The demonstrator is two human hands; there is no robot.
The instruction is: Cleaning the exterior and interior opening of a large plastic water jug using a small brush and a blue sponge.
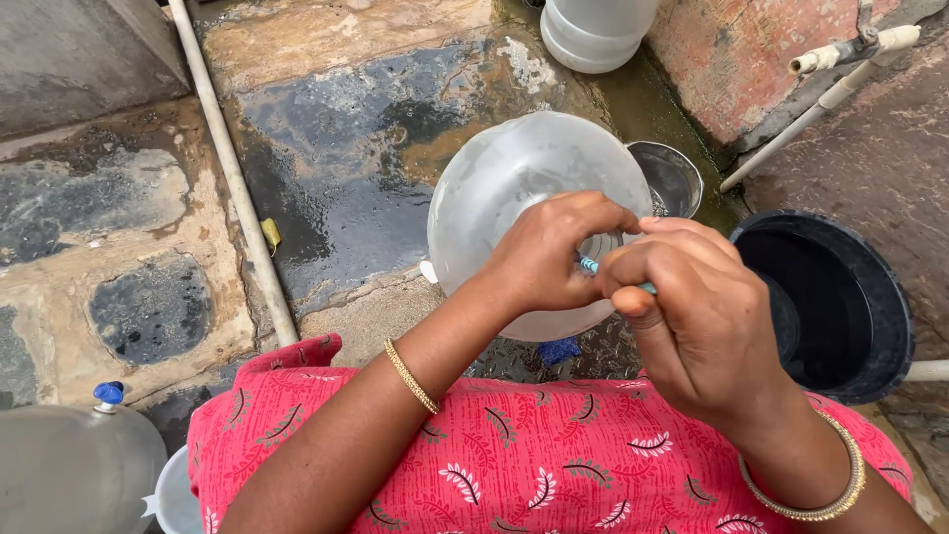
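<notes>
Above the translucent plastic jug (pixel 524 188), left hand (pixel 544 257) and right hand (pixel 692 316) curled together, both grips pinching a thin teal stick (pixel 589 264)

Garment (pixel 534 465): pink-red, printed with white and dark leaf sprigs. Bangles (pixel 410 376): gold. Rod (pixel 590 264) pinched between the hands: turquoise. Large jug (pixel 524 178): translucent, colourless. Tub (pixel 870 297): black. Pipe (pixel 232 168): white. Wet floor (pixel 336 129): mottled dark grey over tan. Bottle cap (pixel 108 394): blue.
</notes>
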